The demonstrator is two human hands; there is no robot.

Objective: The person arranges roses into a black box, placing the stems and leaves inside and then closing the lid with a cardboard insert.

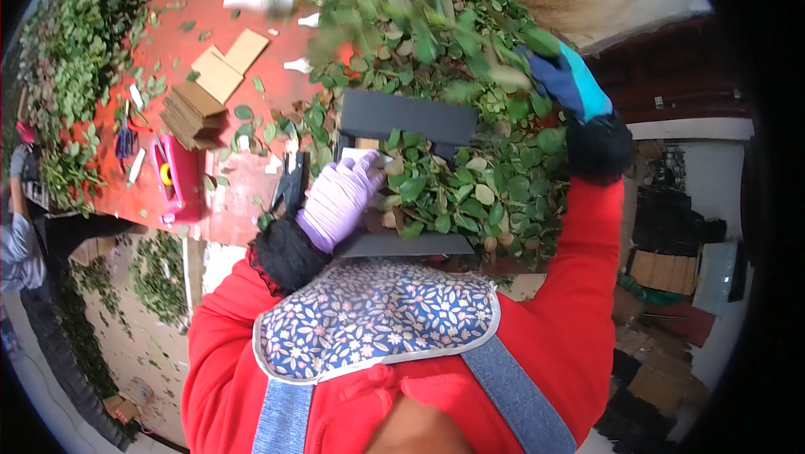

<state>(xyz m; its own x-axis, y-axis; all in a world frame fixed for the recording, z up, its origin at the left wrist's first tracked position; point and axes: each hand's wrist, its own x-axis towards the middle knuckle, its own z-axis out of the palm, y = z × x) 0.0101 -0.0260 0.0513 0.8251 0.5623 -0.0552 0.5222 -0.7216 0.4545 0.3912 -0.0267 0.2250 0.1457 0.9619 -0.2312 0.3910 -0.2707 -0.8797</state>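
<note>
My left hand (340, 198), in a lilac glove with a black cuff, reaches into a dark grey open box (402, 114); its fingers curl at a pale piece (359, 152), partly hidden, among leafy stems (453, 190) lying in the box. At the upper right, my right hand (570, 81), in a blue and cyan glove, grips leafy stems (470, 43) raised over the pile of greenery. A black tool (290, 181) lies left of the box.
A red table (117, 177) holds cardboard pieces (189, 114), a pink tape dispenser (178, 177), scissors (126, 135) and piled greenery (80, 35). Another person (21, 249) stands at the far left. Stacked cardboard (662, 269) lies at the right.
</note>
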